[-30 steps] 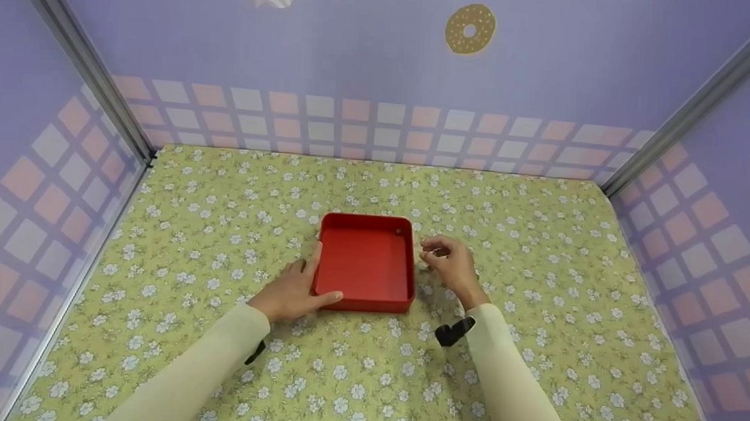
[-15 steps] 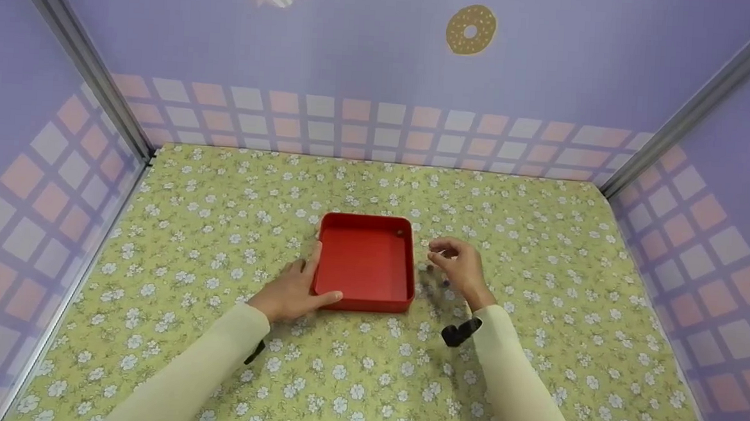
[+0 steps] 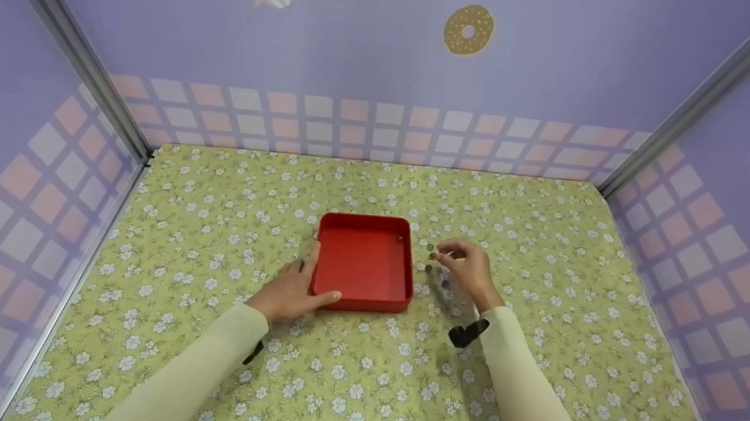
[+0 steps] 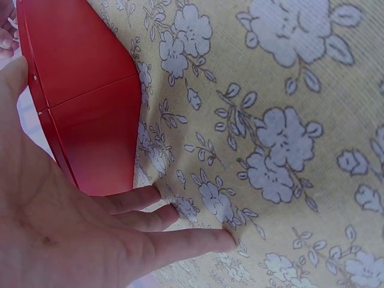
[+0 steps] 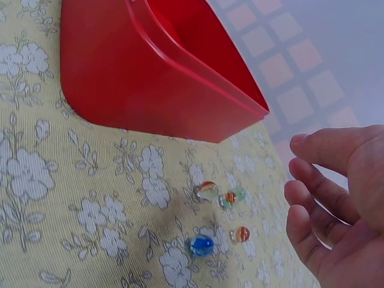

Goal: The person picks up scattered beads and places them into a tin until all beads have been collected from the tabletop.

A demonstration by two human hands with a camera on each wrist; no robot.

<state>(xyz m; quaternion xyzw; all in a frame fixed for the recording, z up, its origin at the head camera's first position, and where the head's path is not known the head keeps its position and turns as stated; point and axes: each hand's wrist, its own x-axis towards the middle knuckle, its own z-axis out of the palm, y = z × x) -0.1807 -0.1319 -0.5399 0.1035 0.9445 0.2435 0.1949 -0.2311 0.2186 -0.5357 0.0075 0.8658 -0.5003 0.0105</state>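
A square red open-topped box (image 3: 363,305) sits on the cloth, with a small marble (image 3: 400,239) inside near its far right corner. My left hand (image 3: 294,291) rests at the near left corner, index finger straight along the left side and thumb over the front rim. In the left wrist view its other fingers (image 4: 192,246) spread over the cloth. My right hand (image 3: 471,270) hovers right of the box, fingers softly bent, nothing between thumb and fingertips. Several glass marbles lie beside and below it: a blue marble (image 5: 201,245), an orange-and-clear marble (image 5: 241,234), and others close together.
Flowered yellow cloth (image 3: 254,198) covers the table. A purple wall (image 3: 370,56) with a checked band stands behind, and side walls rise left and right, joined by grey metal corner posts (image 3: 87,61).
My right hand has shifted right, away from the box, and marbles now show beside its fingertips. The marble in the box has moved slightly nearer me. My left hand stays put.
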